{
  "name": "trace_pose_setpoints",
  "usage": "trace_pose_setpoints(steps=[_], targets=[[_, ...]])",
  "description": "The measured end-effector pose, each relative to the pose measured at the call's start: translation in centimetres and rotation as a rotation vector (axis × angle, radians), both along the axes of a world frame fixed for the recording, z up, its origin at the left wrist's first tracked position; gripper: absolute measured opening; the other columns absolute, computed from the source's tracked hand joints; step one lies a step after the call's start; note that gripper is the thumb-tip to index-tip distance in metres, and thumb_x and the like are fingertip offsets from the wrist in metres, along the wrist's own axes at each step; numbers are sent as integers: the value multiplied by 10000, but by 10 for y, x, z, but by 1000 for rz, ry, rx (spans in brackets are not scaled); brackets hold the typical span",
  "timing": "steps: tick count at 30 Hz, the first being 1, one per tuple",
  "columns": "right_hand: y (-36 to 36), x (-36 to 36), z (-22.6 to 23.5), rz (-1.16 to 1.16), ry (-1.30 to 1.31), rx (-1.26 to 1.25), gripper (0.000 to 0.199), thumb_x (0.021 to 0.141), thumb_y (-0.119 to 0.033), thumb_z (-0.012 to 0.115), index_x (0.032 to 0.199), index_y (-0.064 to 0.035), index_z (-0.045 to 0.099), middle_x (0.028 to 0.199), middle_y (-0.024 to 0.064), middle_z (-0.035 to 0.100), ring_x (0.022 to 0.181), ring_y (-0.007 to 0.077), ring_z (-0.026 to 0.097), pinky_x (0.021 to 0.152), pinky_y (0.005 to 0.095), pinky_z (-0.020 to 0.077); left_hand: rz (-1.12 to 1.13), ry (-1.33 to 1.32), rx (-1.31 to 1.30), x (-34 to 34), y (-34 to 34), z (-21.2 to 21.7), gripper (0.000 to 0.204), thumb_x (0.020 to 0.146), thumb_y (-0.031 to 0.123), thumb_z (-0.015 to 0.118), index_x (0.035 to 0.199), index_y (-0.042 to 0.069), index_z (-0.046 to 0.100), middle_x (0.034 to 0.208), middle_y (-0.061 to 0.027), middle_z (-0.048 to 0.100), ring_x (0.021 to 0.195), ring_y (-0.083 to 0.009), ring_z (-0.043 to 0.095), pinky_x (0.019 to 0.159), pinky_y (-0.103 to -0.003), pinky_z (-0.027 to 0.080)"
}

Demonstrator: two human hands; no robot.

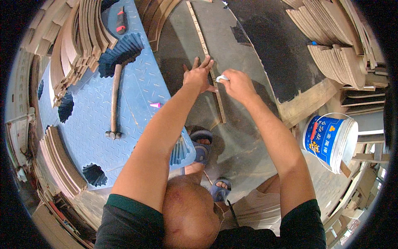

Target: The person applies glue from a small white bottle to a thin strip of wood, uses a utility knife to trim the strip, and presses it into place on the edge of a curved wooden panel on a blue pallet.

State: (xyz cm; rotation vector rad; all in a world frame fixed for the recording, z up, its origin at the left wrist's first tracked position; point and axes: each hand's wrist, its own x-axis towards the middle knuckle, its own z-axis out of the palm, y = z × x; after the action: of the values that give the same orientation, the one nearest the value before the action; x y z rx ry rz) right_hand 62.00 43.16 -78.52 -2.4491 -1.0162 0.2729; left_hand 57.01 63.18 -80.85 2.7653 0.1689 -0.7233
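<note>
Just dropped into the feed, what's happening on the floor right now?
A person crouches over a long thin wooden strip lying on the floor. The left hand presses flat on it with fingers spread; the right hand holds a small white object against the strip. A hammer and a pink cone-shaped tip lie on the blue plastic pallet; a blue-and-white bucket stands to the right.

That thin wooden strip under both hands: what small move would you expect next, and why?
Probably the right hand slides its small white thing a little further along the wooden strip. The left hand lies flat with fingers spread, pinning the strip to the grey board, and the white thing sits right on the strip beside it.
</note>
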Motion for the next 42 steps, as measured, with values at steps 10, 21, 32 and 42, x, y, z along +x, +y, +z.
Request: trace_pose_setpoints(steps=[10,21,32,42], targets=[[0,-5,9,-16,34,-9,198,1019,-245,738,1035,-48,730,1052,203,762,1000,457,738,868,574,589,0,33,9,2,0,1,1432,694,744,944,1820,317,169,1903,127,60,1746,-270,161,1369,-708,246],[1,-3,-4,-17,-17,47,187,1000,-214,759,1032,-30,748,1030,197,758,961,466,730,826,556,573,-1,21,4,1,1,2,1424,708,732,943,1822,301,167,1906,116,50,1749,-265,146,1370,-705,248],[-50,-52,-35,-658,370,285,307,993,-270,841,1145,-14,764,1100,173,800,933,340,772,828,450,597,-5,-39,-22,-3,5,-4,1462,654,744,956,1818,276,206,1904,101,91,1743,-290,175,1348,-723,285],[-110,-110,-101,-1047,313,494,470,1009,-291,858,1320,38,731,1196,188,792,1087,283,739,978,415,567,-40,-136,26,-6,5,-10,1445,615,724,978,1794,227,308,1899,31,175,1714,-378,260,1247,-614,492]])
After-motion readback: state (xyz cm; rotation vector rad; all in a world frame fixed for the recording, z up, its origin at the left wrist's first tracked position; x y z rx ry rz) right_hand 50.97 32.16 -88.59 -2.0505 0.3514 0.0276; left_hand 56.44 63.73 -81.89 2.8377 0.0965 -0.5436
